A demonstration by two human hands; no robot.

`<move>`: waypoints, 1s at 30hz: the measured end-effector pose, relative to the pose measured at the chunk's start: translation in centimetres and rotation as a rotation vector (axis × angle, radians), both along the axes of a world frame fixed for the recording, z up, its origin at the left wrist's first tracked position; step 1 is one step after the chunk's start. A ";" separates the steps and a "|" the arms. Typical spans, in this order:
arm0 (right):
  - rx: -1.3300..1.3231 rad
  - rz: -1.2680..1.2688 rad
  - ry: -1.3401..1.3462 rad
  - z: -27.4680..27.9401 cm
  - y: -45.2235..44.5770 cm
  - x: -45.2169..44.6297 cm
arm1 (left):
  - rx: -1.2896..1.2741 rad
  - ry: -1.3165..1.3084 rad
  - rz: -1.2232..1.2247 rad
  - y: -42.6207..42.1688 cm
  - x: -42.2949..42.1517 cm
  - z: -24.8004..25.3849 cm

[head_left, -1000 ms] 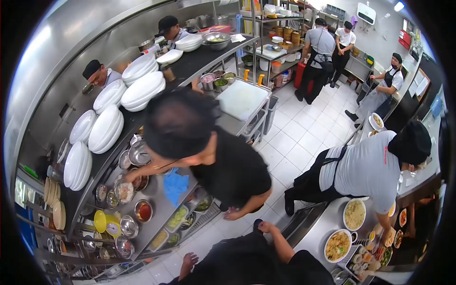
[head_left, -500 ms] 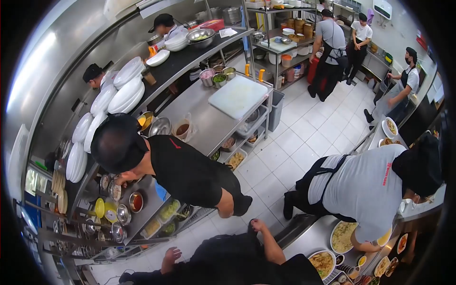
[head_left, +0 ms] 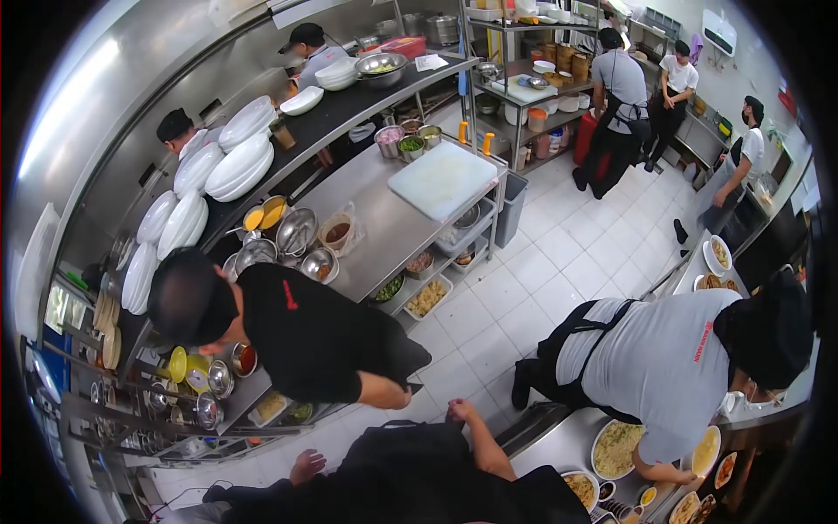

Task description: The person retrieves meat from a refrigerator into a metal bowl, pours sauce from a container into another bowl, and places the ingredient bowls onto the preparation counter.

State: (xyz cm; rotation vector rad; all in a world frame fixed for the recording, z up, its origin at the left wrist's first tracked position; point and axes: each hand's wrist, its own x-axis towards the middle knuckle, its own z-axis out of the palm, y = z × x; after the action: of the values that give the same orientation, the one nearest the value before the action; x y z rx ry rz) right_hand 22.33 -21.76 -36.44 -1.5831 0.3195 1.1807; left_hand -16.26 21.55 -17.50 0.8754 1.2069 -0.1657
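Observation:
My left hand [head_left: 307, 466] is low in the head view, fingers apart and nothing in it, beside my black clothing [head_left: 401, 463]. My right hand [head_left: 460, 410] is held out in front of my body with its fingers curled together next to a dark edge; what it grips is too small to make out. Just ahead of both hands, a co-worker in a black shirt [head_left: 323, 323] leans over the left counter. That person's bare hand [head_left: 400, 398] is a little to the left of my right hand, not touching it.
Stacked white plates [head_left: 240, 166] line the left shelf. Metal bowls [head_left: 297, 231] and a white cutting board [head_left: 443, 181] sit on the counter below. A co-worker in grey [head_left: 650, 358] bends over food dishes [head_left: 616, 450] at right. More people stand at the back on the tiled floor [head_left: 559, 262].
The black-shirted co-worker has moved left and down, uncovering bowls and the counter. My hands have shifted slightly left in view. The grey-shirted co-worker's arm has moved among the dishes.

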 end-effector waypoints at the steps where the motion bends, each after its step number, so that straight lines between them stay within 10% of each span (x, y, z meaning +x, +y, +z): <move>1: -0.003 -0.008 -0.004 0.2 -0.2 0.0 | -0.036 0.004 0.015 0.0 0.1 -0.3; 10: 0.144 -0.102 0.050 -6.5 -2.9 -1.6 | -0.191 -0.084 0.107 0.6 -0.9 -1.4; 13: 0.054 -0.115 0.042 -3.4 -3.6 -2.0 | 0.262 -0.140 -0.526 0.4 -2.7 -0.7; 20: -0.009 -0.144 0.062 -2.0 -3.1 -2.4 | 0.876 -0.343 -1.040 -0.7 -3.1 3.5; 24: 0.042 -0.028 0.054 -8.9 -1.1 -2.3 | 0.606 -0.296 -0.743 -1.2 -3.2 3.7; 28: -0.065 0.129 -0.053 -1.6 1.2 -1.2 | 0.119 -0.186 -0.259 -0.8 -4.7 2.8; 30: -0.103 0.320 -0.118 -2.7 2.5 -1.1 | 0.291 -0.332 -0.383 0.1 -5.7 1.0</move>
State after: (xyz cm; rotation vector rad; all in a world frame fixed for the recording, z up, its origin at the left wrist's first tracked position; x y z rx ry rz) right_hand 21.26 -19.28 -39.16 -1.8341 0.0498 1.3216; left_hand -21.96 21.63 -16.50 1.3307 0.7544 -0.1472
